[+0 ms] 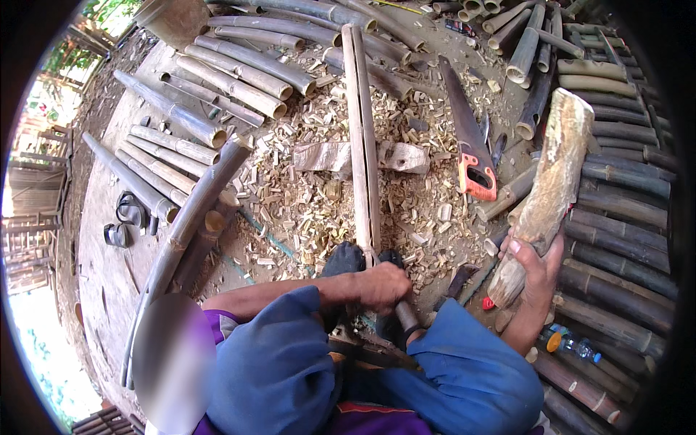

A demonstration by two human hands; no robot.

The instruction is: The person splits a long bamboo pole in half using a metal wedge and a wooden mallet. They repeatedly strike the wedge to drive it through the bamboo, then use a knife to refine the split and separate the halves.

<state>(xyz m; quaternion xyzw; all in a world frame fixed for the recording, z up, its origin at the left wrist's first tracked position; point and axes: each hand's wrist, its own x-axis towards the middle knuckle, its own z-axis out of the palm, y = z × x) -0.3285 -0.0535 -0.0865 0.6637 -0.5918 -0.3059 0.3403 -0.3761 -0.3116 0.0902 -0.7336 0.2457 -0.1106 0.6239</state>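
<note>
My left hand point(384, 284) is closed around a tool with a dark rounded handle point(407, 317). Its narrow end meets the near end of a long split bamboo pole point(357, 130), at the gap between the two halves; the exact kind of tool is hidden by my fist. Between my feet point(344, 259) the pole's near end stops, and its middle lies across a notched wooden block point(322, 156). At the right, my right hand point(535, 264) grips a thick, rough wooden log point(557, 170) near its lower end, holding it raised and tilted.
An orange-handled saw point(476, 170) lies right of the pole. Wood chips point(312, 225) cover the ground. Bamboo lengths point(239, 83) lie at the left and far side; more bamboo point(616, 217) is stacked at the right, near a plastic bottle point(576, 346). A bucket point(172, 22) stands far left.
</note>
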